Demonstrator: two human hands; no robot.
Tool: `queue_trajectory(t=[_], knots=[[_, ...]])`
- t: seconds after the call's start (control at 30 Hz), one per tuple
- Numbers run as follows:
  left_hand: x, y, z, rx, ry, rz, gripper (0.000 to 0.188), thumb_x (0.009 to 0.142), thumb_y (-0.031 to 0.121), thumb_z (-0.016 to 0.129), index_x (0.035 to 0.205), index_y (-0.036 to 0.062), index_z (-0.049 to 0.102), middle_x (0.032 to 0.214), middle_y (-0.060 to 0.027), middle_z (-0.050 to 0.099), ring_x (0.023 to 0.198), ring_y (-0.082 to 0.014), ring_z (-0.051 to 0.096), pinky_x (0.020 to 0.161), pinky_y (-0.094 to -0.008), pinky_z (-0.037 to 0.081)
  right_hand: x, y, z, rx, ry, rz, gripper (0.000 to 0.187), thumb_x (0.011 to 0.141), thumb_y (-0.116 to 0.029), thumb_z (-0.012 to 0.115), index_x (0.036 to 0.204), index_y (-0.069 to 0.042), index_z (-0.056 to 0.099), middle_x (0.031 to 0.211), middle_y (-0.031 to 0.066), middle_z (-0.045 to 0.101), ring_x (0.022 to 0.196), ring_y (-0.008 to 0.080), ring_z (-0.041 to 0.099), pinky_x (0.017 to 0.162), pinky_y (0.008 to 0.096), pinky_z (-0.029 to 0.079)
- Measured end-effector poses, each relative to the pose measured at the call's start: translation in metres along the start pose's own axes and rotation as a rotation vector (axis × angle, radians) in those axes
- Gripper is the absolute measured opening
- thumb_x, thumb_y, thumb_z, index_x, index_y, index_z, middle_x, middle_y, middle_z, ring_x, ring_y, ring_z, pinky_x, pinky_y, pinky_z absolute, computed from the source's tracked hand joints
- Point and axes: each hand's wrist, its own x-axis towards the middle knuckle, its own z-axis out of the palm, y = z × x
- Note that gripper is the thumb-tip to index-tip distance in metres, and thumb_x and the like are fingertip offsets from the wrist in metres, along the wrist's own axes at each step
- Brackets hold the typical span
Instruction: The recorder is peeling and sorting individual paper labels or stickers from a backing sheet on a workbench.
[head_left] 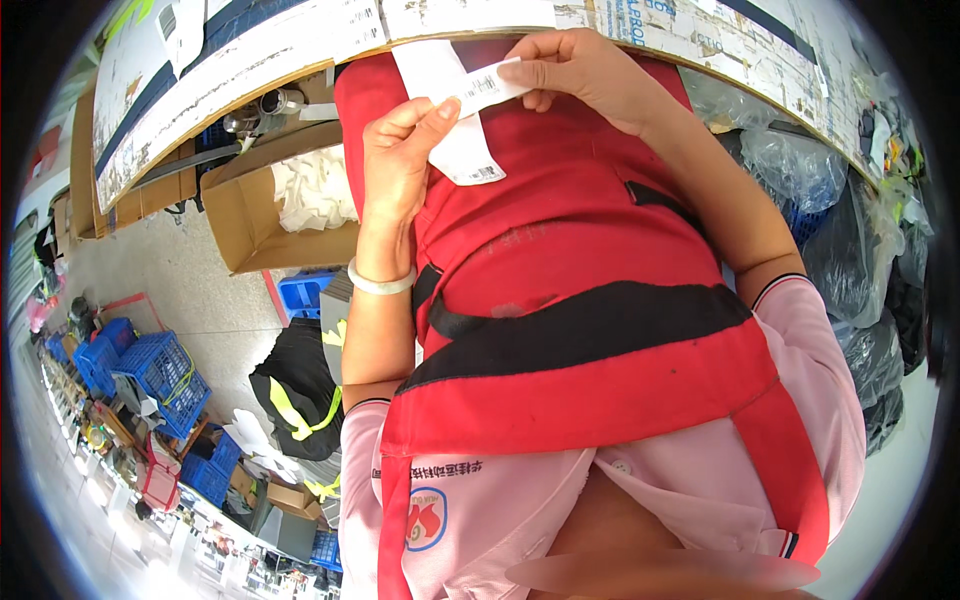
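Note:
Both my hands are up in front of my red apron (560,190), near the edge of the worktable. Stretched between them is a small white label (485,92) with dark print. My left hand (402,150) pinches its left end between thumb and forefinger. At the other end, my right hand (575,75) grips it the same way, fingers curled under. A longer white label strip (468,160) lies slanting across the apron behind the label. Its lower end carries a small printed patch. Whether the two pieces are joined I cannot tell.
The worktable (290,45) has a worn, taped white surface and curves across the top. An open cardboard box (235,225) with white cloth pieces (312,190) stands below left. Clear plastic bags (850,250) crowd the right side. Blue crates (165,375) sit on the floor farther left.

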Motion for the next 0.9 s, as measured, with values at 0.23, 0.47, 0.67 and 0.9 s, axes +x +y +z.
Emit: queue_trajectory(t=[0.23,0.47,0.67,0.9], knots=[[0.0,0.003,0.005,0.137,0.007,0.091,0.012,0.086,0.01,0.069,0.084,-0.0016,0.07,0.07,0.0052,0.057,0.063,-0.0014,0.044,0.055,-0.0175,0.033,-0.005,-0.01,0.001,-0.11,0.069,-0.059,0.02,0.087,-0.023,0.067,0.091,-0.004,0.067,0.074,-0.0027,0.06,0.066,0.0041,0.054,0.063,0.0179,0.045],[0.002,0.002,0.006,0.027,-0.01,0.045,0.011,0.086,0.01,0.069,0.085,-0.001,0.07,0.071,0.0045,0.059,0.064,-0.0011,0.046,0.056,-0.0175,0.035,-0.002,-0.009,-0.007,-0.045,0.024,-0.067,0.022,0.089,-0.026,0.065,0.091,-0.005,0.067,0.074,-0.0031,0.059,0.066,0.0044,0.054,0.064,0.0183,0.045],[0.0,0.0,0.007,0.098,0.004,0.056,0.011,0.087,0.011,0.068,0.085,-0.0004,0.07,0.07,0.0049,0.059,0.062,-0.0008,0.045,0.054,-0.0173,0.034,-0.003,-0.003,-0.001,-0.125,0.049,-0.034,0.021,0.089,-0.025,0.065,0.091,-0.004,0.067,0.073,-0.003,0.059,0.067,0.0043,0.054,0.065,0.0182,0.046],[0.003,-0.003,0.006,0.207,0.074,0.106,0.012,0.087,0.012,0.069,0.085,0.0006,0.071,0.065,0.0074,0.055,0.057,0.0003,0.04,0.049,-0.0175,0.029,0.001,-0.005,-0.009,-0.182,0.052,-0.073,0.021,0.088,-0.023,0.066,0.096,-0.004,0.067,0.077,-0.0023,0.06,0.071,0.0046,0.055,0.067,0.0187,0.046]])
